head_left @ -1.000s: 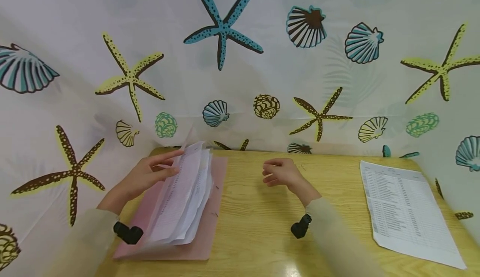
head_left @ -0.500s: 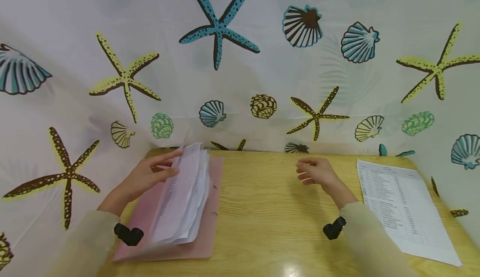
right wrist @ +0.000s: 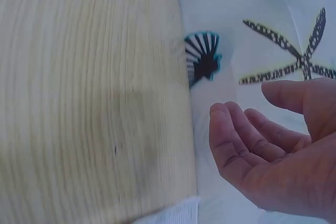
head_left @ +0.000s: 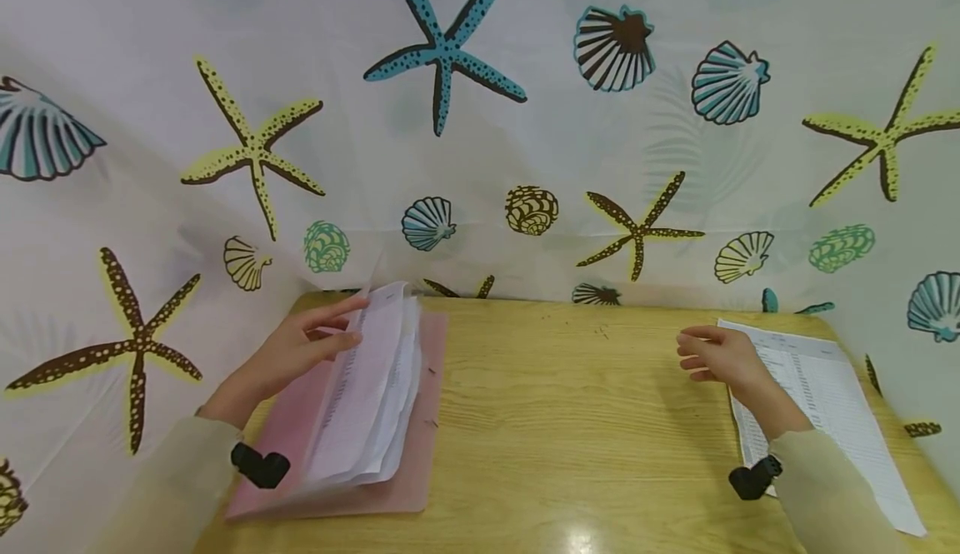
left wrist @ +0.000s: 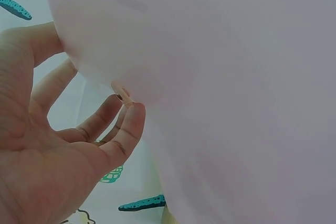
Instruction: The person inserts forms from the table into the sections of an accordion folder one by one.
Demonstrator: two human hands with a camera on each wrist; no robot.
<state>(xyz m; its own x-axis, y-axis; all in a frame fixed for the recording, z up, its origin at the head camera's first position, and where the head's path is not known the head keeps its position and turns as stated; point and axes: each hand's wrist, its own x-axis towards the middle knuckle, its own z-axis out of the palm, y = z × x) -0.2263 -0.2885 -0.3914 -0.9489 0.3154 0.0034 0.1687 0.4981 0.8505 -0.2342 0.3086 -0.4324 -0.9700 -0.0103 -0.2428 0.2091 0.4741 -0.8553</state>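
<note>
At the left of the table, a pink folder (head_left: 431, 421) lies open with a stack of printed papers (head_left: 371, 379) inside, their edges fanned. My left hand (head_left: 296, 350) holds up the folder's thin translucent cover (left wrist: 220, 93) by its edge, thumb on one side and fingers partly hidden behind it. My right hand (head_left: 723, 362) hovers near the left edge of a printed sheet (head_left: 840, 421), its fingers loosely bent with nothing between them. In the right wrist view, that sheet's corner (right wrist: 176, 213) peeks in below the fingers.
Both hands work over a light wooden table (head_left: 570, 421). A white curtain (head_left: 480, 154) printed with starfish and shells hangs close behind it and along both sides. Black wrist cameras (head_left: 753, 479) are strapped to both sleeves.
My right hand has swept rightward from the table's middle to the printed sheet, staying empty. The left hand keeps its hold on the folder cover almost unmoved.
</note>
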